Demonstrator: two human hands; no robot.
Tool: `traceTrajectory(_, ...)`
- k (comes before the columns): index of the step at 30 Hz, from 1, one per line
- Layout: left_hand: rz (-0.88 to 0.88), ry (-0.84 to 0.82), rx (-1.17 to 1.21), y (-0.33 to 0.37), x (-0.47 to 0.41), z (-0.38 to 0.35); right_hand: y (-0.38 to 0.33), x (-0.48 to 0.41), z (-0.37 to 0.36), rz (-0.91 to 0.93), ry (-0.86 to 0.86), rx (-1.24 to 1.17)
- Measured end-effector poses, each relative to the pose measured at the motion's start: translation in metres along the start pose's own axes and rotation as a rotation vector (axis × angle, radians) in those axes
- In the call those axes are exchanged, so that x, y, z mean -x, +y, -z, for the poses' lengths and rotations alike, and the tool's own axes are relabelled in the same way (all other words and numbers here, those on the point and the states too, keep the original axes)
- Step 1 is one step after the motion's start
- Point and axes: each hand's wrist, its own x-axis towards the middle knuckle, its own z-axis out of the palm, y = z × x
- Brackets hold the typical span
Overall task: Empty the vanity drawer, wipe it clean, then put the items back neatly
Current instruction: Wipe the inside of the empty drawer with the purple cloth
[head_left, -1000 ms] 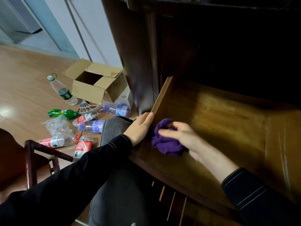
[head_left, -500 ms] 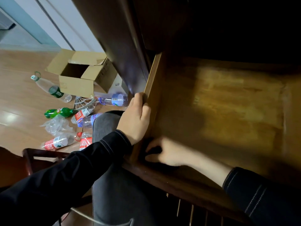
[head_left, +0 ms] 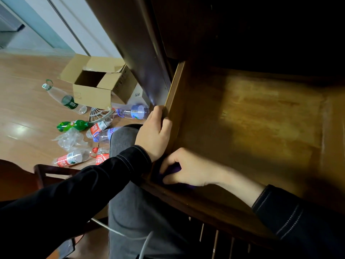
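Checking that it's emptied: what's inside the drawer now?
Inside the drawer, only the right hand gripping a purple cloth in the near left corner; the rest seen is bare wood. The hand covers most of the cloth, and the far end is too dark to tell.

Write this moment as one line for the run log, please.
stage: wiping drawer | left hand: grips drawer's left wall | right hand: holds purple cloth in near-left corner

The drawer (head_left: 261, 118) is brown wood, smooth and a little shiny inside. The purple cloth (head_left: 175, 170) looks soft and not shiny. The box (head_left: 93, 98) is dull brown cardboard, the bottles (head_left: 130, 112) are clear shiny plastic, and the wood floor (head_left: 24, 113) gleams.
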Motion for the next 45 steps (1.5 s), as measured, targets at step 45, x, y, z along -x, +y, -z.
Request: traceTrajectory(45, -0.008, 0.058, 0.033, 0.002, 0.0, 0.0, -0.021, 0.036, 0.038, 0.051, -0.268, 0.13)
